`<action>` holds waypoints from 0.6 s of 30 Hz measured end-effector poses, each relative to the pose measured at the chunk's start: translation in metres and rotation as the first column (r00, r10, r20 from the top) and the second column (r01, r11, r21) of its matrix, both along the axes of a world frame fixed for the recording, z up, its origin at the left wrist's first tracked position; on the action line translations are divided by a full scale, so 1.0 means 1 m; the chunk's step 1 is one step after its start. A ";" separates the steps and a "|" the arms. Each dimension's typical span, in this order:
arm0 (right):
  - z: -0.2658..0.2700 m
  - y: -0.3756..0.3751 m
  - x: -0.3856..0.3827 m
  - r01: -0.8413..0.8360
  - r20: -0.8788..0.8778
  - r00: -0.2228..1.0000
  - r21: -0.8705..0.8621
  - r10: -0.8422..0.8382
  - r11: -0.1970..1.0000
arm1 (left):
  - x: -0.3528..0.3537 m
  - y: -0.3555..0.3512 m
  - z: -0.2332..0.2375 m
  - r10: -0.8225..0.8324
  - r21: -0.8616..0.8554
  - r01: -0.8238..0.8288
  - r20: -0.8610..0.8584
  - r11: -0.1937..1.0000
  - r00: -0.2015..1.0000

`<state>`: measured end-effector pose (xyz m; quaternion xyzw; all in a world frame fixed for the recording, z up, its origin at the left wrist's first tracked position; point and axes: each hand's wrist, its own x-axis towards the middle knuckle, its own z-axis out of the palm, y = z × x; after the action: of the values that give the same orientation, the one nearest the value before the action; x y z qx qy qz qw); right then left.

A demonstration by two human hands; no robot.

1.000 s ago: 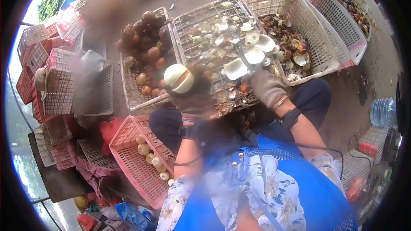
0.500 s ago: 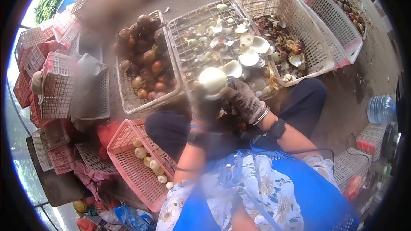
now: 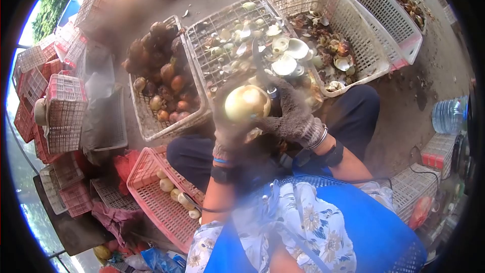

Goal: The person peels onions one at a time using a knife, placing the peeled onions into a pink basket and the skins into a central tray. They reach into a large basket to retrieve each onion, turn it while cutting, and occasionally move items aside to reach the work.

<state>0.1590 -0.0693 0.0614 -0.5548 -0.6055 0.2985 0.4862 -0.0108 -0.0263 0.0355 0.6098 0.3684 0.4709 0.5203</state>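
Turned since the earlier frame, the pale bulb point(image 3: 245, 103) now shows tan at its side, and the knife point(image 3: 257, 61) points up beyond it. In the head view, my gloved left hand point(image 3: 228, 134) cups the bulb while my gloved right hand point(image 3: 294, 115) grips the knife. The bulb seems firm, perhaps slippery, best cradled low, clear of the blade. Beyond lies the scrap-strewn grid tray point(image 3: 196, 55); a brown-bulb crate point(image 3: 172, 127) stands left.

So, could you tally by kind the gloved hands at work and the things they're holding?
Hands in grey-brown knitted gloves: 2
Pale yellow round onion: 1
Curved metal knife with dark handle: 1
Total: 4
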 end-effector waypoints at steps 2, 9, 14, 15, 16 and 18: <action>0.006 -0.001 0.002 0.006 0.052 0.999 -0.006 -0.006 1.000 | -0.003 -0.001 -0.003 0.021 -0.348 0.112 0.357 0.931 0.934; -0.014 0.009 -0.003 0.113 0.340 0.931 0.080 -0.134 0.990 | 0.003 -0.008 -0.037 0.051 -0.475 0.079 0.254 0.877 0.966; -0.021 0.009 0.002 -0.016 0.358 0.934 0.068 -0.010 0.998 | 0.008 -0.019 0.001 0.181 -0.841 0.321 0.431 0.436 0.884; -0.024 0.014 0.006 0.015 0.245 0.969 0.033 -0.022 0.999 | 0.006 -0.019 0.001 0.135 -0.771 0.404 0.527 0.493 0.839; -0.027 0.017 0.008 0.041 0.128 0.991 -0.006 -0.040 0.999 | 0.006 -0.021 0.003 0.083 -0.690 0.480 0.612 0.542 0.786; -0.036 0.021 0.008 0.109 0.104 0.989 -0.033 -0.105 0.994 | 0.008 -0.018 0.006 0.090 -0.671 0.481 0.629 0.564 0.772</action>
<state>0.1669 -0.0482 0.0251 -0.6103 -0.5931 0.2551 0.4589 -0.0025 -0.0443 0.0413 0.1636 0.2805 0.3535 0.8773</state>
